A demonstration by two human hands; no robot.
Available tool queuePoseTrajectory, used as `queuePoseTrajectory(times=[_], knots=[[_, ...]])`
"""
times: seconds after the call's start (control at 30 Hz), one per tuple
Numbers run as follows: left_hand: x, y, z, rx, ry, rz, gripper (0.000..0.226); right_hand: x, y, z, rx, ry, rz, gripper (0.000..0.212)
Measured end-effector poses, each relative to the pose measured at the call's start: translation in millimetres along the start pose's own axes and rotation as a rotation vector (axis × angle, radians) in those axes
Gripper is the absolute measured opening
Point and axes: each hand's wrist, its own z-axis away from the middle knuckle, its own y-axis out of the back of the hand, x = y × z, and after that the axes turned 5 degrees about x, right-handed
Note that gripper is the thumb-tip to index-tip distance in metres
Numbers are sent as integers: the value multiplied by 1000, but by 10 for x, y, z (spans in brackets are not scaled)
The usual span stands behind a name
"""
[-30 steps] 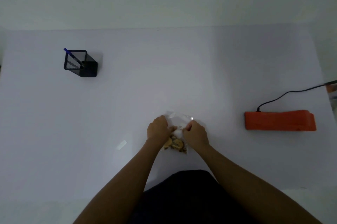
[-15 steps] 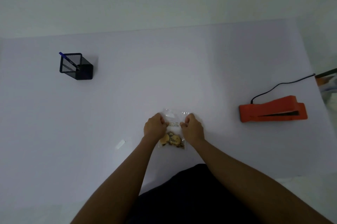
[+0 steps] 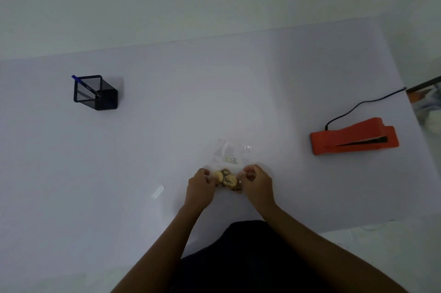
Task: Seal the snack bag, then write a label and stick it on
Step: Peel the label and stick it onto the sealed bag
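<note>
A clear plastic snack bag [image 3: 228, 156] lies flat on the white table [image 3: 214, 101], its open end pointing away from me. Yellow and brown cookies [image 3: 225, 179] fill its near end, and a small printed sticker [image 3: 231, 159] shows on its middle. My left hand [image 3: 200, 185] pinches the bag's left edge beside the cookies. My right hand [image 3: 256, 183] pinches the right edge. An orange heat sealer [image 3: 353, 136] with a black cord sits to the right, its jaw slightly raised. A blank white label strip [image 3: 158, 191] lies left of my left hand.
A black mesh pen holder [image 3: 95, 92] with a blue pen [image 3: 76, 78] stands at the far left. The sealer's cord [image 3: 362, 105] runs off the table's right edge. The table's near edge is close to my body.
Both hands slid back along the bag's sides toward me, from the middle to the cookie end, uncovering the sticker and upper bag. The view shifted slightly.
</note>
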Motion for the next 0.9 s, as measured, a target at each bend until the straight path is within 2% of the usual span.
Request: queuePoseTrajectory(times=[0.13, 0.33, 0.53, 0.67, 0.77, 0.9], knots=[[139, 100, -170, 38, 12, 56, 17, -262, -105, -217, -30, 46, -79, 19], [493, 371, -724, 119, -35, 42, 41, -793, -354, -803, -50, 120, -89, 27], [766, 551, -1157, 106, 41, 33, 45, -1147, -517, -1284, -53, 180, -40, 31], [856, 627, -1232, 93, 65, 87, 51, -1270, -508, -1376, -84, 201, -36, 39], [912, 637, -1168, 91, 34, 81, 49, -1329, -453, -1315, -150, 162, -95, 51], [960, 657, -1004, 49, -3, 136, 52, -1291, -365, -1198, -182, 201, -125, 58]])
